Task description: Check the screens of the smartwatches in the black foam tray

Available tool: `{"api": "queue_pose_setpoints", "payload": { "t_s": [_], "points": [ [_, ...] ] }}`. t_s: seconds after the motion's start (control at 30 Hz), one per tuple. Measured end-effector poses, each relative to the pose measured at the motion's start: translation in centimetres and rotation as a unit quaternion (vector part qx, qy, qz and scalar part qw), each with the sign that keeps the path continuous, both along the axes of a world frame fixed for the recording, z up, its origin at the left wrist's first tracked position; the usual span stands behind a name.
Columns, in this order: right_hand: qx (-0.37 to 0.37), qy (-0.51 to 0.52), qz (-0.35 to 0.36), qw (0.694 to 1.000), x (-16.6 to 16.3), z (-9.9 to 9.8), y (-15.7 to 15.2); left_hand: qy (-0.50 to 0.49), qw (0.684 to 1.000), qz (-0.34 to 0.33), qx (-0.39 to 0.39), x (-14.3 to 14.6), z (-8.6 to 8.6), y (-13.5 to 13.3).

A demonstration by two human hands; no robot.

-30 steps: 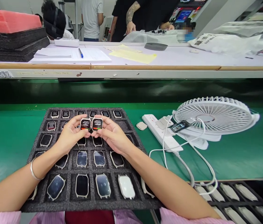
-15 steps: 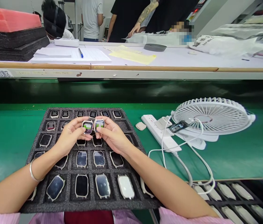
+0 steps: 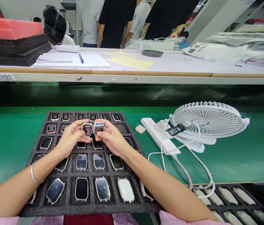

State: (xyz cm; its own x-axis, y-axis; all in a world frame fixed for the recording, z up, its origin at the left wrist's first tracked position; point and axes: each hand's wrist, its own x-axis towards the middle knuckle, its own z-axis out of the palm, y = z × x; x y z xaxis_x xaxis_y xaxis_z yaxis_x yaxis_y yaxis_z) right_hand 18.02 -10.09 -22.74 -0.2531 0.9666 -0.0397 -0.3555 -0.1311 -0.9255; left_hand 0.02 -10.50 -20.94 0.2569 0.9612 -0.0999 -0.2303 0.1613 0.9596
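My left hand (image 3: 72, 137) is closed on a strapless smartwatch (image 3: 87, 129), its thumb at the lit screen's lower edge. Beside it, my right hand (image 3: 112, 137) grips a second smartwatch (image 3: 98, 127), thumb on the lower part of its lit screen. Both watches are held side by side above a dark grey foam tray (image 3: 71, 210). In the tray's compartments lie several more watch bodies; those in the back row show text, while most nearer ones are dark. One front watch (image 3: 126, 189) has a pale white face. My forearms hide parts of the tray on both sides.
Right of the tray are a white power strip (image 3: 161, 137), cables and a white fan (image 3: 206, 122). A second tray (image 3: 236, 206) of watch bodies sits at lower right. On the shelf are foam blocks (image 3: 12, 40), papers and a pen (image 3: 81, 58); several people are beyond.
The green panels on both watch screens have given way to darker pictures. Both hands still hold the watches in nearly the same place. The view has tilted slightly, and people behind have shifted.
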Motion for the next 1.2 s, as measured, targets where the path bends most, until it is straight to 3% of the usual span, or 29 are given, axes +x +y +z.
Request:
{"api": "queue_pose_setpoints", "payload": {
  "t_s": [0.47,0.67,0.87,1.0,1.2],
  "points": [
    [-0.002,0.037,0.008,0.999,-0.1,-0.2,0.7,0.006,1.000,0.020,0.009,-0.1,-0.1,0.6],
    [0.011,0.094,-0.003,0.996,-0.3,1.8,1.9,-0.024,0.999,0.033,0.033,-0.6,1.7,1.0],
    [0.023,0.087,0.011,0.996,-0.7,3.0,2.4,-0.017,0.998,0.024,0.054,-0.8,3.2,0.9],
    [0.069,0.079,0.014,0.994,-1.1,6.1,3.5,-0.023,0.994,0.044,0.101,-0.6,6.2,2.3],
    [0.174,0.054,-0.005,0.983,-1.3,14.2,5.3,-0.059,0.974,0.053,0.214,0.0,13.2,4.6]
  ]
}}
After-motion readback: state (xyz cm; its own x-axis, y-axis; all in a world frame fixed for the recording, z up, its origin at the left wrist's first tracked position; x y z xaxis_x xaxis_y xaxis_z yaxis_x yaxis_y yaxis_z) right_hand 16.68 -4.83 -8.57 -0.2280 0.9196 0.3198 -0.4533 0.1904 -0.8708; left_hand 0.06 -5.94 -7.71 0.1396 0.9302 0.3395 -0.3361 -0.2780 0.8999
